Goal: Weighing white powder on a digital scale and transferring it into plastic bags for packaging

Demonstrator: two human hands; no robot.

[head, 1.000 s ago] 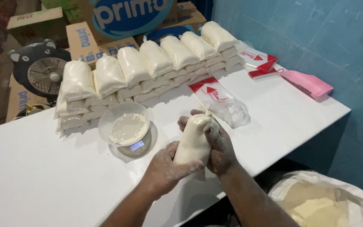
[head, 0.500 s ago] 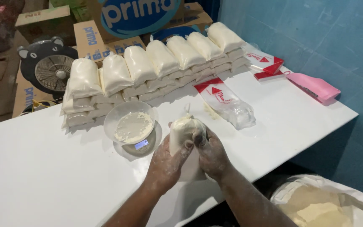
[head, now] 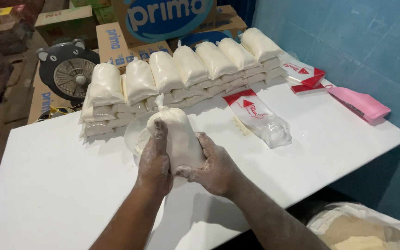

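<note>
Both hands grip one filled clear plastic bag of white flour [head: 180,135], tied at the top, held just above the white table [head: 61,185]. My left hand [head: 155,159] wraps its left side and my right hand [head: 214,167] cups its lower right side. Both hands are dusted with flour. Behind the bag a clear bowl [head: 135,136] with flour sits on a small scale, mostly hidden. Rows of filled flour bags [head: 177,76] are stacked along the table's far edge.
A clear bag with red print and a little flour [head: 258,118] lies right of my hands. Red-printed empty bags [head: 304,74] and a pink packet [head: 359,103] lie far right. An open sack of flour [head: 362,231] stands below the table. Cardboard boxes and a fan [head: 68,76] stand behind.
The flour bag was lifted off the table in front of me and moved forward and left, over the bowl on the scale. Both hands kept hold of it.
</note>
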